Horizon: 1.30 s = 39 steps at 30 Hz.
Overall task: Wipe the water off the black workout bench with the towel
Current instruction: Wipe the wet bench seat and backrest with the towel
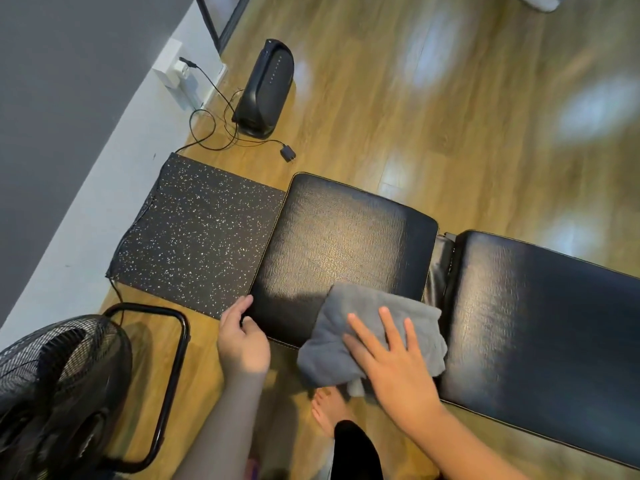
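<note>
The black workout bench (339,237) runs from the centre to the right, its square seat pad on the left and its long back pad (540,323) on the right. A grey towel (349,327) lies over the near edge of the seat pad and hangs off it. My right hand (391,362) presses flat on the towel with fingers spread. My left hand (242,337) grips the seat pad's near left corner. No drops of water show on the glossy pads.
A black speckled rubber mat (197,237) lies on the wooden floor left of the bench. A black floor fan (59,386) with a tubular stand is at the lower left. A black speaker (266,88), loose cables and a wall plug sit beyond. My bare foot (329,407) is below the towel.
</note>
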Tool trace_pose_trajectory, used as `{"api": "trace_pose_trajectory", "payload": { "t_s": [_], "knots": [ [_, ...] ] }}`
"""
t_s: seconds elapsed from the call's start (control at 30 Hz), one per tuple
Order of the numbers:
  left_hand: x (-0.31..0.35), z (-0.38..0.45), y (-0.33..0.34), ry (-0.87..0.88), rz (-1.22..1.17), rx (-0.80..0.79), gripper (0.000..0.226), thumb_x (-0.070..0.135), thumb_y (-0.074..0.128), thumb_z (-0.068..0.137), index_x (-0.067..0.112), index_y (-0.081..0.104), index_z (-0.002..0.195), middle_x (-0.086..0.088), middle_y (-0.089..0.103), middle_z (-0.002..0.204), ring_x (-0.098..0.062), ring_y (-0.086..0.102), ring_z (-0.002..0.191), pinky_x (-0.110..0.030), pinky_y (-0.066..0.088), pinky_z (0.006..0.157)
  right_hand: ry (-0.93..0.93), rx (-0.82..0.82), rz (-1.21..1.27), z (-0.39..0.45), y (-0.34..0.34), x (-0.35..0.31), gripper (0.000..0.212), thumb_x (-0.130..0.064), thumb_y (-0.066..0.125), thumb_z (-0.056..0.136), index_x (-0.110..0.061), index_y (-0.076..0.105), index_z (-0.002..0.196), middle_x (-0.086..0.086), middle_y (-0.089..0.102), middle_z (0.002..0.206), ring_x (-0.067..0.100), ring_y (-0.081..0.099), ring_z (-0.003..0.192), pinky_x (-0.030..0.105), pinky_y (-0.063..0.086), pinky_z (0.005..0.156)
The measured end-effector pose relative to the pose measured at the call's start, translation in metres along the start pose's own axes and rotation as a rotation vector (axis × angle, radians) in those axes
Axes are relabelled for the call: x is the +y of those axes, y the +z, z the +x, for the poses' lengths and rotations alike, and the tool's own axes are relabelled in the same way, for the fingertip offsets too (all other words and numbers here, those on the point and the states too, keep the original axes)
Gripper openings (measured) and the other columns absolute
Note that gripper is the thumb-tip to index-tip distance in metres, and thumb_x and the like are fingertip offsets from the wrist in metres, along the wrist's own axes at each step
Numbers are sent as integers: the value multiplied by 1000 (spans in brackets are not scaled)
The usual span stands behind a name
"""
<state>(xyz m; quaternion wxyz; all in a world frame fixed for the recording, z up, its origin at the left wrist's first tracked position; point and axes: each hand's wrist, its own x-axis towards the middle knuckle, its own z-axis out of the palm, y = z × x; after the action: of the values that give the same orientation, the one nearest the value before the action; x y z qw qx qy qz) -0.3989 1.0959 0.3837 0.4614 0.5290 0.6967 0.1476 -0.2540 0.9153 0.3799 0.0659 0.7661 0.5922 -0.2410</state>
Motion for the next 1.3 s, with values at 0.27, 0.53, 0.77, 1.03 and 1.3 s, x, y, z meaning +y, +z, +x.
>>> {"api": "trace_pose_trajectory", "payload": {
  "t_s": [0.27,0.53,0.77,1.03,1.3],
  "knots": [
    [5,-7,6,-29,7,1,38,7,47,95,27,54,126,0,51,135,-22,50,123,-27,37,94,358,206,134,145,-85,49,49,-3,42,97,-23,36,141,-4,9,165,51,5,146,72,7,111],
    [1,1,4,-20,-4,-53,42,7,53,92,24,48,130,-1,48,140,-21,46,130,-34,37,105,194,153,71,115,-66,-2,58,-9,54,87,-22,37,142,-1,13,164,52,8,145,74,8,109],
    [3,1,6,-33,17,-20,41,4,48,93,24,49,129,-2,50,138,-24,48,127,-36,39,105,-72,-85,-53,-5,2,-15,55,-39,36,79,-27,63,125,-2,46,151,52,45,129,74,36,98],
    [1,-3,4,-15,37,-41,40,8,48,94,28,49,129,-1,50,138,-25,48,127,-35,39,101,376,214,155,116,-66,66,52,0,45,94,-22,39,140,-2,14,164,53,10,144,73,16,110],
    [1,-3,1,3,40,-57,39,7,48,95,24,49,130,-4,50,138,-26,48,127,-33,38,101,456,222,199,103,-59,21,48,-5,41,97,-22,34,141,-2,7,165,52,6,145,74,14,109]
  ]
}}
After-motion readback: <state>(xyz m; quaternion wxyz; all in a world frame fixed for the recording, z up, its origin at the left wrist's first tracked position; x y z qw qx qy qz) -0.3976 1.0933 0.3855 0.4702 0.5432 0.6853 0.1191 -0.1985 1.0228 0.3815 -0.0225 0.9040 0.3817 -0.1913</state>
